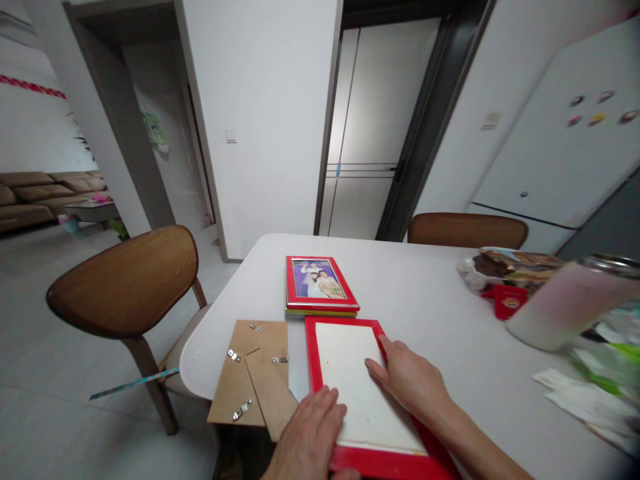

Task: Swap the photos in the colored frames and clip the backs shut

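A red picture frame (313,357) lies face down on the white table, with a white backing sheet (350,373) inside its rim. My left hand (317,427) grips the frame's near left side, fingertips on the sheet and thumb by the bottom rim. At the far right side, my right hand (410,377) holds the rim, its fingers along the outer edge and its thumb on the sheet. Left of the frame rests a brown backing board (227,393) with several metal clips and a fold-out stand. My left hand partly covers the stand's lower end.
A framed photo (320,279) lies on another frame beyond the red one. On the right stand a pale pink tumbler (565,307), a plastic bag of food (515,267) and crumpled tissues (585,400). Wooden chairs (130,280) flank the table (415,283).
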Available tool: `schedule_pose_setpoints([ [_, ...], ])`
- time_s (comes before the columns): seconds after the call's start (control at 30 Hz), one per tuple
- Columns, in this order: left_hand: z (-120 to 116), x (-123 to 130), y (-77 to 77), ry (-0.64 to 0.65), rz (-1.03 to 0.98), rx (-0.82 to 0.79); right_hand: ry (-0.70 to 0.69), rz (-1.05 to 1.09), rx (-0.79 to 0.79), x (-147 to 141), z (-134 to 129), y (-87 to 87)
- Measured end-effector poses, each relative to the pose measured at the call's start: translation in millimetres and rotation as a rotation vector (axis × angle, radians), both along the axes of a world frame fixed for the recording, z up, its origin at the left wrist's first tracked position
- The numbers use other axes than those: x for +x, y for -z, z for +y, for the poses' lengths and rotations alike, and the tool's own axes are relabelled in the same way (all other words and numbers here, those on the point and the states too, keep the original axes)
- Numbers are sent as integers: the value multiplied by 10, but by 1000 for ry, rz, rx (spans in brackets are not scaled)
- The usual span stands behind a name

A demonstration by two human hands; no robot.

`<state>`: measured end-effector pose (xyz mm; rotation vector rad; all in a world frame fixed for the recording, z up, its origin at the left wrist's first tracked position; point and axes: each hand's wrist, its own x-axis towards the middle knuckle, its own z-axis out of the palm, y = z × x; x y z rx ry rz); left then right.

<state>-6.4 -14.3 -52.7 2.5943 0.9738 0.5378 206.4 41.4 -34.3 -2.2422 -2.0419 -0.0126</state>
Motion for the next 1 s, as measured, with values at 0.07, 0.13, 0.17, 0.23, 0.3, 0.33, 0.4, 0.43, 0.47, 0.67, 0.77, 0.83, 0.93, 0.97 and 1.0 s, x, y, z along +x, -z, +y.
schedule_pose_setpoints([
  [0.07, -16, -195, 27, -38, -16, 44, 6, -22, 7, 14, -15, 17],
  [0.13, -17, -440, 63, -137, 6, 83, -10, 4, 36, 5, -31, 30],
  [0.17, -11, -566, 86, -203, 38, 107, -43, 28, 70, -20, -34, 32],
  [0.23, 15, -790, 144, -333, 118, 170, -176, 78, 156, -120, -19, 26],
  [0.3, 50, -944, 204, -419, 175, 246, -326, 100, 219, -274, 29, 7],
  [0.33, 67, -990, 229, -440, 187, 284, -376, 99, 221, -357, 61, -4],
  [0.4, 91, -1032, 262, -449, 194, 346, -418, 89, 171, -499, 123, -17],
  [0.43, 96, -1037, 270, -447, 195, 368, -425, 88, 130, -547, 146, -15],
  [0.47, 99, -1039, 273, -443, 199, 382, -432, 91, 89, -578, 162, -9],
  [0.67, 114, -1141, 280, -443, 247, 418, -450, 175, 37, -524, 144, 14],
  [0.77, 132, -1199, 240, -417, 224, 482, -437, 317, 53, -547, 70, -66],
  [0.83, 122, -1180, 161, -398, 151, 537, -441, 494, 49, -631, -22, -149],
  [0.93, 58, -1034, -6, -332, 26, 578, -486, 884, -32, -788, -197, -287],
  [0.97, 28, -958, -58, -305, -3, 581, -481, 1012, -59, -815, -255, -328],
  [1.0, -1, -873, -100, -279, -24, 580, -455, 1112, -78, -817, -307, -362],
])
